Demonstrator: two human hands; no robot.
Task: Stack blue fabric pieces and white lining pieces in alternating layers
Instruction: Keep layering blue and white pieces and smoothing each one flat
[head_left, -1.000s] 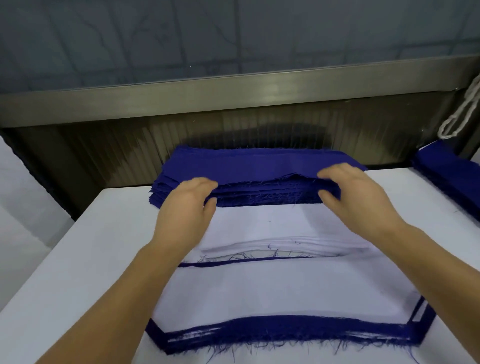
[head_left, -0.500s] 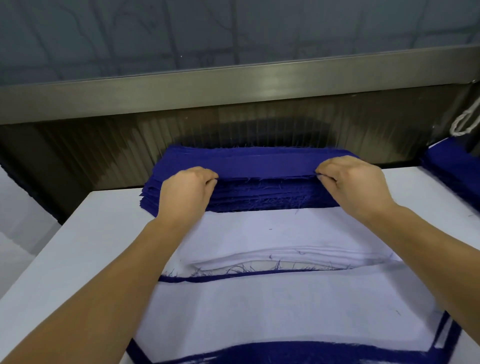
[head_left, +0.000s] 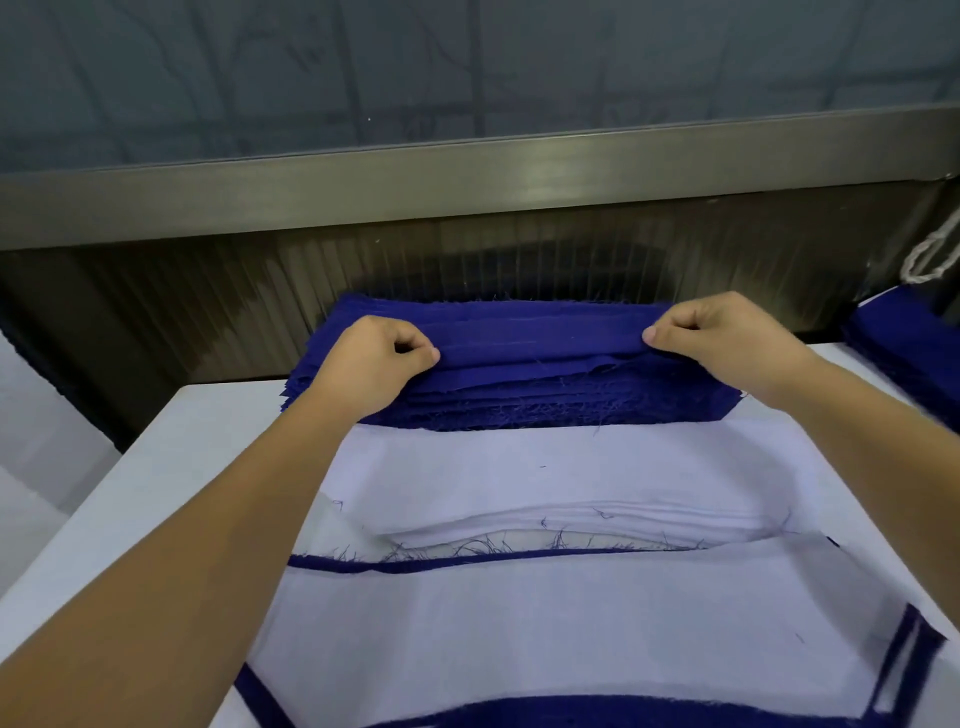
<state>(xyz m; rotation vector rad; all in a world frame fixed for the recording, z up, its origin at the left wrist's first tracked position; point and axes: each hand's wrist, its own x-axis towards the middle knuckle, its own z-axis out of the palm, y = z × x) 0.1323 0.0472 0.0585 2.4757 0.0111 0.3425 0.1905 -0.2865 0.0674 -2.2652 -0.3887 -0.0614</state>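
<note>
Both hands are up at the far edge of the surface, each pinching the near edge of the top dark blue fabric piece: the left hand has thumb and forefinger closed on the cloth at its left end, the right hand has thumb and forefinger closed on it at the right end, other fingers curled in. That top piece sits on a thick stack of dark blue frayed-edged fabric pieces, which lies against the far edge of the white surface, roughly centred, with loose threads showing along its near side. Just in front of it, touching its near edge, lies a pile of white lining pieces, flat and wide, its near edges lifting slightly in layers. Nearer again, at the near edge of the surface, the alternating stack shows a white lining piece on top with dark blue fabric borders peeking out along its far side, right side and near side. At the far right corner of the surface another heap of dark blue fabric is partly cut off by the frame, and a white cord hangs above it. Behind the surface runs a ribbed dark metal panel under a brushed metal rail.
</note>
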